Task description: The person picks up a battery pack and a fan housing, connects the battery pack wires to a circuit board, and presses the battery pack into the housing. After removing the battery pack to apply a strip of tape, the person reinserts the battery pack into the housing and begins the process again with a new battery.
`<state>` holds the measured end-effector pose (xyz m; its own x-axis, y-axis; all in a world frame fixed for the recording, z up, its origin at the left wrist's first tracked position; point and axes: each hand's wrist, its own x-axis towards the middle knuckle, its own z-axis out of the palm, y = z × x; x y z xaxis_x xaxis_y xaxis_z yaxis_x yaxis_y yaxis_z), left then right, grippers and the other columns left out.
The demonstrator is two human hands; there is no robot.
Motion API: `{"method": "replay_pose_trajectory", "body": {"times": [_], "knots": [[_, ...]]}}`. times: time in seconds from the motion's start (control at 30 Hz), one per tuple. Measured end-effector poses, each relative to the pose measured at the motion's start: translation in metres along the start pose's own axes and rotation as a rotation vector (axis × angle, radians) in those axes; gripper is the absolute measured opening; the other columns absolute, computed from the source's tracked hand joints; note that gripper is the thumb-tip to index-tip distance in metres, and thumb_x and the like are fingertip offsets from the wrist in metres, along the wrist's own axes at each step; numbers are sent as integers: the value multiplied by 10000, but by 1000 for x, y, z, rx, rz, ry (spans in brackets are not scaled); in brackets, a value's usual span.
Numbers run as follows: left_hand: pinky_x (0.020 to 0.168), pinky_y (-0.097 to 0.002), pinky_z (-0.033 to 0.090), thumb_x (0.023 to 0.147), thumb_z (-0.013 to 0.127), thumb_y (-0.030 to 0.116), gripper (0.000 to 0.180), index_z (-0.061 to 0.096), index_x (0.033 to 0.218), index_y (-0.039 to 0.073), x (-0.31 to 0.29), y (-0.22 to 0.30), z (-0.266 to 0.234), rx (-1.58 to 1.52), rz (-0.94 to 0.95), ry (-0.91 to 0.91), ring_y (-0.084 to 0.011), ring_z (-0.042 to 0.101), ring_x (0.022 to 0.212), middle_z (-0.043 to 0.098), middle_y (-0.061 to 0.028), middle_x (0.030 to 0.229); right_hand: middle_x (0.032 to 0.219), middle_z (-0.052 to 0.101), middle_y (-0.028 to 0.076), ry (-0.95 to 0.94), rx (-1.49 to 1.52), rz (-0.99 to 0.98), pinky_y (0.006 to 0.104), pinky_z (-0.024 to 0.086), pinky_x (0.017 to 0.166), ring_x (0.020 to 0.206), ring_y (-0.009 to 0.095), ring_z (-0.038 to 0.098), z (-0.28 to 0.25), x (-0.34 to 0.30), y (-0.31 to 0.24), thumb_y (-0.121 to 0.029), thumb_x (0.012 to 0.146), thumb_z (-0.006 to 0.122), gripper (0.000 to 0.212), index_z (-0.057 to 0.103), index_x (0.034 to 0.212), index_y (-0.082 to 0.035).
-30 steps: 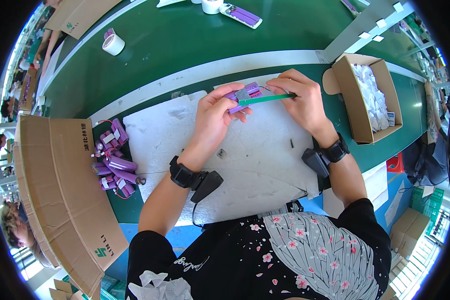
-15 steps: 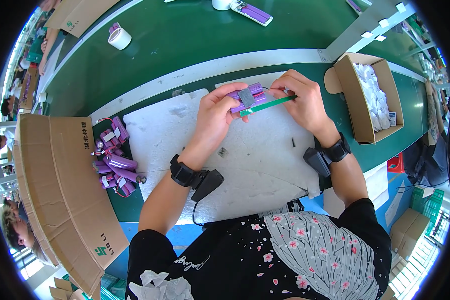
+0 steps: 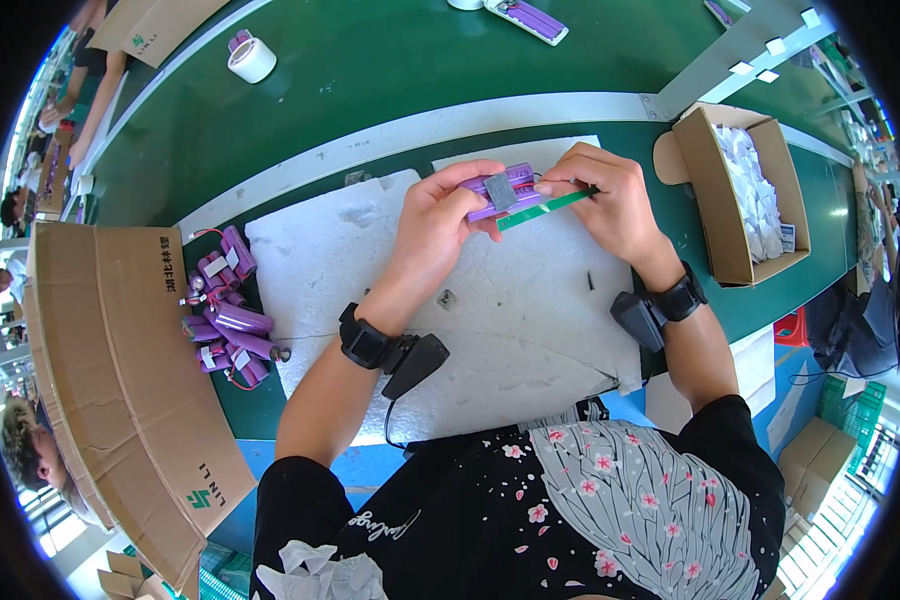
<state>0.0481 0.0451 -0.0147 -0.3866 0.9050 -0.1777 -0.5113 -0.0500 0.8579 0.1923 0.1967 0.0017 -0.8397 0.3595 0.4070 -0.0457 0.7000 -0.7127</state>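
My left hand (image 3: 438, 212) is closed around a purple battery pack (image 3: 483, 188) with a grey pad (image 3: 500, 192) stuck across its top. The pack is above the white foam sheet (image 3: 340, 240). In my right hand (image 3: 607, 200), the fingers pinch one end of a narrow green strip (image 3: 545, 210). The strip slants along the pack's near side, its other end close to my left fingertips. Thin red wire shows at the pack's right end, near my right thumb and fingertips. Whether those fingers also grip the wire is hard to see.
Several purple battery packs (image 3: 235, 315) with wires lie left of the foam, beside a big cardboard box (image 3: 140, 370). On the right, an open carton (image 3: 715, 220) holds white pieces. A white tape roll (image 3: 252, 60) and a purple-filled white case (image 3: 530, 22) sit beyond the metal rail (image 3: 410, 125).
The view has shifted slightly. My hands keep their grips, while the green strip has slid a little to the right along the pack, and my right fingertips are closer to the pack's end.
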Motion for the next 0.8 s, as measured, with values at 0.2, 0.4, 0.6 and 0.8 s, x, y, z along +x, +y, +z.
{"method": "replay_pose_trajectory", "body": {"times": [0.2, 0.4, 0.6, 0.8], "knots": [[610, -322, 523, 824, 440, 0, 335, 583, 1123, -51, -2, -1, 0, 35, 5, -24, -230, 637, 775, 617, -162, 1031, 751, 597, 70, -23, -11, -7, 259, 410, 534, 615, 154, 529, 2, 0, 2, -4, 767, 700, 80, 672, 842, -9], [588, -329, 525, 814, 432, 6, 351, 568, 1131, -60, 0, -1, 0, -75, 48, 41, -261, 650, 753, 623, -187, 1010, 767, 607, 64, 54, -36, 131, 247, 396, 516, 600, 136, 515, -2, 2, -11, -21, 791, 688, 80, 671, 869, -16], [583, -334, 527, 807, 435, 10, 360, 551, 1138, -72, 1, 0, -3, -112, 14, 49, -280, 653, 751, 624, -205, 989, 782, 625, 77, 103, -51, 41, 270, 441, 524, 626, 189, 560, -2, 2, -4, -34, 786, 684, 97, 665, 882, -38], [585, -334, 527, 807, 436, 10, 360, 553, 1138, -70, 0, 1, -3, -91, 15, 41, -277, 654, 748, 623, -203, 990, 789, 627, 86, 79, -44, 2, 274, 451, 543, 634, 214, 566, 0, 1, 0, -17, 784, 678, 92, 657, 872, -32]]}}
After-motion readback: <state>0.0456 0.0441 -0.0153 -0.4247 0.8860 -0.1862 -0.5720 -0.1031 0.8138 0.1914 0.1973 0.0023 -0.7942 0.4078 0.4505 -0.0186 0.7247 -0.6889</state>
